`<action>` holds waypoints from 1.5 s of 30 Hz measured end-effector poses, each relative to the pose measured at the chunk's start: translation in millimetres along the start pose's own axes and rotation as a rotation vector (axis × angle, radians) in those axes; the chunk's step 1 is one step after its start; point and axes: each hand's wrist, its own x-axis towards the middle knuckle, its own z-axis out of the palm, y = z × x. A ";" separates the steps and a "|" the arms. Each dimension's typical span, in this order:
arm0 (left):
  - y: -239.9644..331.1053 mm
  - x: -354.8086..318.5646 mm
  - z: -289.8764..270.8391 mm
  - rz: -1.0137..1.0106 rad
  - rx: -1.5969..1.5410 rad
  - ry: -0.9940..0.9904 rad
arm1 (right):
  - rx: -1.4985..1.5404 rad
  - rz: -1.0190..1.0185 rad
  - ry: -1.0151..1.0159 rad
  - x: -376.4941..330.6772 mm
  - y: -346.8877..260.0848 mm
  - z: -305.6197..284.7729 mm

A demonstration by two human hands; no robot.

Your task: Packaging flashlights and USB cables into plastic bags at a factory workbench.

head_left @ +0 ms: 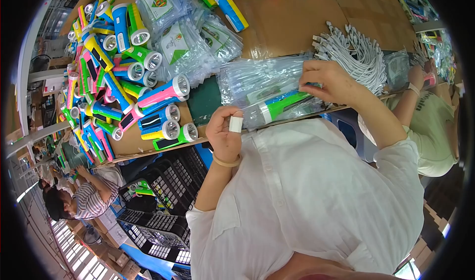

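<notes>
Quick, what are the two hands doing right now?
Left hand: closed, holding a small white block.
Right hand: curled beside a green-and-blue flashlight; can't tell whether it's gripping anything.

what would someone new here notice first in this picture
Probably the big heap of blue, yellow, pink and green flashlights on the left of the table. Next might come the thick bundle of white cables beyond the right hand, then the small white block held in the left hand.
</notes>
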 end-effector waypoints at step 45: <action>-14.7 74.6 104.9 0.353 0.783 -0.556 | 0.233 0.197 0.549 7.9 91.3 -87.3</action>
